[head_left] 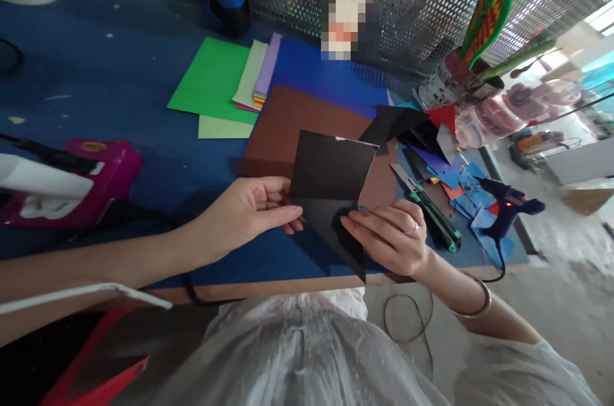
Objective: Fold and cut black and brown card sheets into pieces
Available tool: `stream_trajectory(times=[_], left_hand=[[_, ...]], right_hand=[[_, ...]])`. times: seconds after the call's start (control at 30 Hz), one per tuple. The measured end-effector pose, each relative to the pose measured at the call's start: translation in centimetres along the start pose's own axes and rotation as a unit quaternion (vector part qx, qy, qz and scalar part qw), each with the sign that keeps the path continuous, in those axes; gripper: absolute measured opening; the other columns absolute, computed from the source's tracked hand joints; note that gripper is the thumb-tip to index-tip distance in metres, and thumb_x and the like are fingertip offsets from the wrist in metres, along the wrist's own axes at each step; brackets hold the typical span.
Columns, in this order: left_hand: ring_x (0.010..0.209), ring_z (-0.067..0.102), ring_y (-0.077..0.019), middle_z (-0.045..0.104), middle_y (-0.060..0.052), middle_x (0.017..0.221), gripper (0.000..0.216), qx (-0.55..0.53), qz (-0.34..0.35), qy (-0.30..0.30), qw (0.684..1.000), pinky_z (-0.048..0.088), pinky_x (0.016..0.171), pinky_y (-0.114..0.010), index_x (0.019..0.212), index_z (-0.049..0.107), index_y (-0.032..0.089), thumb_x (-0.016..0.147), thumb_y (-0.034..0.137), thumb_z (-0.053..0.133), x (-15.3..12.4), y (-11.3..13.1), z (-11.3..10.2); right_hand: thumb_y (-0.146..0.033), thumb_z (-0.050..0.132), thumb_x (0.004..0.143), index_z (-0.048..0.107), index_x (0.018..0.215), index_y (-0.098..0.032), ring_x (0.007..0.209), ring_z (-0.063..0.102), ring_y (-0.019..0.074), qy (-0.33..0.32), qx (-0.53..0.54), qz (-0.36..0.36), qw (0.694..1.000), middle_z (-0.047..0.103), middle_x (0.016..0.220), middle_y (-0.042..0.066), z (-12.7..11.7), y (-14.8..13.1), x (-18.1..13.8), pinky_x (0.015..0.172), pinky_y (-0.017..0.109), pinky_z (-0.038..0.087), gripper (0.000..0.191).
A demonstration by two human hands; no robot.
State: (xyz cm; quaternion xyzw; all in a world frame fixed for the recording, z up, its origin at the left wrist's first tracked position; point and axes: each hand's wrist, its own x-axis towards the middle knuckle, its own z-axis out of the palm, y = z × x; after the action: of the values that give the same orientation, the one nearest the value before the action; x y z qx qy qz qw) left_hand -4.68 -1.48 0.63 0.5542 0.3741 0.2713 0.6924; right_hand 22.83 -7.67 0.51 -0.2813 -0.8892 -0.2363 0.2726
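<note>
Between my two hands is a piece of black paper (330,166), creased across its middle, with a square upper part and a lower part tapering to a point. My left hand (263,204) pinches its left edge near the crease, thumb in front. On the right side, my right hand (391,233) grips the lower part, fingers across its front. The paper is held above the table's front edge, over a brown sheet (283,124). A green-handled utility knife (434,214) lies just right of my right hand, next to a second slim cutter.
Blue (316,73) and green sheets (211,77) lie behind. To the right are black paper scraps (393,124), blue offcuts (472,182) and a glue gun (508,204) with a red light and cord. A purple device (105,169) stands left. A perforated metal panel (407,3) rises behind.
</note>
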Motion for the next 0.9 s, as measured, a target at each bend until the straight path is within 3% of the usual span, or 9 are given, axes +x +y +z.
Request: stream_trajectory(times=[0.13, 0.27, 0.4, 0.47, 0.53, 0.63, 0.7, 0.8, 0.9], left_hand=[[0.068, 0.073, -0.0144, 0.077, -0.002, 0.074, 0.012, -0.007, 0.003, -0.001, 1.000, 0.059, 0.062, -0.022, 0.087, 0.074, 0.018, 0.082, 0.029, 0.079, -0.1, -0.2, -0.1], [0.068, 0.072, -0.0145, 0.077, -0.002, 0.074, 0.014, -0.005, 0.006, 0.016, 1.000, 0.059, 0.062, -0.023, 0.087, 0.074, 0.018, 0.080, 0.028, 0.080, -0.2, -0.1, -0.3], [0.067, 0.071, -0.0131, 0.076, -0.001, 0.077, 0.013, -0.018, 0.022, 0.043, 0.999, 0.058, 0.061, -0.022, 0.085, 0.073, 0.018, 0.080, 0.027, 0.081, -0.2, 0.1, -0.5], [0.066, 0.070, -0.0134, 0.075, -0.001, 0.077, 0.014, -0.016, 0.021, 0.052, 0.998, 0.058, 0.061, -0.023, 0.085, 0.073, 0.018, 0.079, 0.028, 0.082, -0.2, 0.3, -0.6], [0.066, 0.070, -0.0140, 0.075, -0.001, 0.078, 0.016, -0.008, 0.017, 0.055, 0.998, 0.058, 0.060, -0.024, 0.085, 0.074, 0.018, 0.078, 0.030, 0.082, -0.2, 0.3, -0.6], [0.065, 0.068, -0.0134, 0.074, -0.001, 0.077, 0.017, -0.003, 0.011, 0.046, 0.999, 0.056, 0.060, -0.024, 0.086, 0.074, 0.018, 0.078, 0.031, 0.082, -0.3, 0.3, -0.7], [0.064, 0.067, -0.0123, 0.074, 0.000, 0.078, 0.017, -0.004, 0.007, 0.042, 0.999, 0.055, 0.060, -0.023, 0.087, 0.074, 0.018, 0.078, 0.030, 0.082, -0.3, 0.4, -0.8], [0.066, 0.066, -0.0111, 0.072, 0.001, 0.077, 0.015, 0.002, 0.012, 0.049, 0.999, 0.053, 0.062, -0.022, 0.088, 0.075, 0.019, 0.080, 0.030, 0.081, -0.3, 0.4, -0.9], [0.067, 0.064, -0.0109, 0.071, 0.001, 0.075, 0.014, 0.008, 0.016, 0.055, 0.998, 0.053, 0.064, -0.022, 0.085, 0.075, 0.019, 0.083, 0.032, 0.079, -0.2, 0.4, -0.9]], right_hand=[[-0.009, 0.071, 0.094, 0.079, 0.108, -0.022, 0.087, 0.066, 0.0180, 0.009, 0.012, 0.008, 1.000, 0.084, 0.094, -0.001, 0.2, 0.1, 0.2, 0.081, 0.035, 0.050, 0.021], [-0.006, 0.062, 0.094, 0.076, 0.122, -0.027, 0.089, 0.067, 0.0188, 0.007, 0.041, 0.030, 0.999, 0.082, 0.100, 0.000, 0.3, 0.0, 0.1, 0.084, 0.037, 0.052, 0.038], [-0.009, 0.058, 0.093, 0.064, 0.141, -0.027, 0.102, 0.067, 0.0227, 0.074, 0.121, 0.205, 0.969, 0.073, 0.115, 0.009, 0.0, 0.1, 0.5, 0.087, 0.039, 0.055, 0.052], [-0.021, 0.062, 0.097, 0.060, 0.143, -0.025, 0.102, 0.067, 0.0225, 0.065, 0.246, 0.331, 0.909, 0.071, 0.116, 0.010, 0.1, 0.5, 1.2, 0.082, 0.038, 0.057, 0.047], [-0.036, 0.064, 0.100, 0.063, 0.135, -0.023, 0.089, 0.068, 0.0182, 0.000, 0.419, 0.420, 0.805, 0.074, 0.107, 0.007, 0.6, 0.9, 2.0, 0.073, 0.032, 0.058, 0.038], [-0.044, 0.071, 0.096, 0.072, 0.112, -0.020, 0.081, 0.071, 0.0152, -0.076, 0.592, 0.469, 0.651, 0.078, 0.096, 0.004, 1.6, 1.1, 3.1, 0.070, 0.027, 0.059, 0.029], [-0.042, 0.079, 0.090, 0.074, 0.103, -0.019, 0.084, 0.074, 0.0163, -0.084, 0.635, 0.478, 0.601, 0.080, 0.094, 0.003, 2.4, 0.8, 3.3, 0.075, 0.029, 0.062, 0.026], [-0.038, 0.082, 0.088, 0.075, 0.099, -0.018, 0.088, 0.077, 0.0191, -0.093, 0.640, 0.478, 0.594, 0.082, 0.098, 0.005, 3.2, 0.1, 3.2, 0.081, 0.033, 0.065, 0.023], [-0.033, 0.080, 0.089, 0.073, 0.116, -0.018, 0.100, 0.078, 0.0240, -0.068, 0.600, 0.445, 0.662, 0.081, 0.114, 0.010, 3.4, -0.5, 2.9, 0.086, 0.038, 0.067, 0.031]])
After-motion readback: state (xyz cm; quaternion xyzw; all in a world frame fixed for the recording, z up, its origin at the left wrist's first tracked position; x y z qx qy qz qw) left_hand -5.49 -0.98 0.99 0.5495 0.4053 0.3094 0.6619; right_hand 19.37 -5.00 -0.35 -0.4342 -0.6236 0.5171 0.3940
